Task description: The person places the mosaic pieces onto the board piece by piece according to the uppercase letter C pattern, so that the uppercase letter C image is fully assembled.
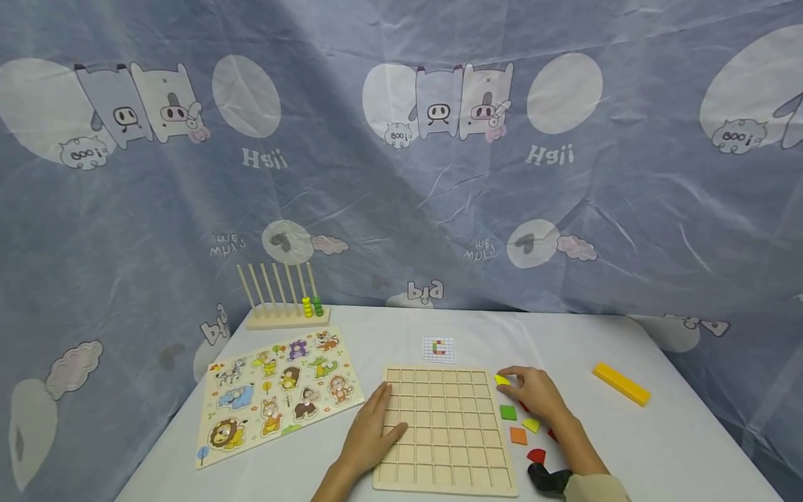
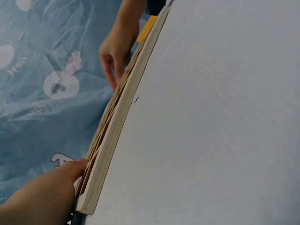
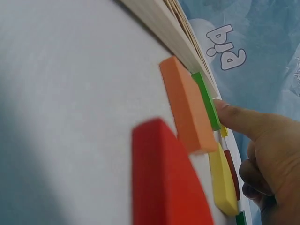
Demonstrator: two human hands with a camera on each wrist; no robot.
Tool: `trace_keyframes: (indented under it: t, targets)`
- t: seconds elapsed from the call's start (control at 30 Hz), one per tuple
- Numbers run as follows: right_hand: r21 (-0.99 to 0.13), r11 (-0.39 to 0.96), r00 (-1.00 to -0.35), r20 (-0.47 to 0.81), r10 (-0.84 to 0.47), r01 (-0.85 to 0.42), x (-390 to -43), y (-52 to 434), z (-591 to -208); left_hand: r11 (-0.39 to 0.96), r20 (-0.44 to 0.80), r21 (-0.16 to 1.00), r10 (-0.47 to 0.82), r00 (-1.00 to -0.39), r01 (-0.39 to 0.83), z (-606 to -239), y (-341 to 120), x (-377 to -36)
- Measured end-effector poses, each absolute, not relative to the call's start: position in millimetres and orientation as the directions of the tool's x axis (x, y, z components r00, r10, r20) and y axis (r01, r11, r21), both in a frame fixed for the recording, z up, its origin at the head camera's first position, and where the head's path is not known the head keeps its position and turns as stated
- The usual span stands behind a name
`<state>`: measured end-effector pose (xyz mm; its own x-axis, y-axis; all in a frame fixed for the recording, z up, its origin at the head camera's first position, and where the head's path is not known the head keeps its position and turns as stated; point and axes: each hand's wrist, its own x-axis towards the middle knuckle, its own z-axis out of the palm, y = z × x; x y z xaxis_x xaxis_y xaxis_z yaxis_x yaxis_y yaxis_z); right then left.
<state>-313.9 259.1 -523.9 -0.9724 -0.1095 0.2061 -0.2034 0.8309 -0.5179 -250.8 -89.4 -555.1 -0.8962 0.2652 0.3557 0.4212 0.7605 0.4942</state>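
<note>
left hand (image 1: 370,436): flat on the left edge of the grid board (image 1: 447,429), fingers straight, pressing it down, holding nothing.
right hand (image 1: 533,394): just off the board's top right corner, fingers curled onto a yellow piece (image 1: 502,380); looks like a pinch, thumb side hidden in the head view.
grid board: lies flat on the counter (image 1: 659,446), near the front edge, all cells empty.
loose pieces: green square (image 1: 508,412), yellow piece (image 1: 530,424), orange square (image 1: 518,436), red piece (image 1: 536,456), all right of the board, close together under the right forearm.
risk: wrist or sleeve may sweep those pieces as the hand moves; board may slide if the left hand lifts.
pattern card (image 1: 438,349): just behind the board, unobstructed.
around: animal puzzle (image 1: 279,394) to the left, abacus rack (image 1: 282,296) behind it, yellow bar (image 1: 621,383) well apart on the right.
in the way: nothing between the yellow piece and the board.
</note>
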Motion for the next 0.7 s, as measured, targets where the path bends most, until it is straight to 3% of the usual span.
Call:
trace_keyframes:
  t: [0.5,0.7]
  targets:
    - [-0.505,0.853,-0.961,0.277,0.013,-0.134,-299.0,252.1,-510.5,0.793,0.349,0.441,0.281,-0.894,0.421,-551.7,-89.4,-247.6]
    - [-0.494,0.848,-0.920,0.391,0.017,-0.194,-292.8,232.1,-496.7,0.796,0.367,0.427,0.281,-0.887,0.429,-552.9,-91.5,-248.8]
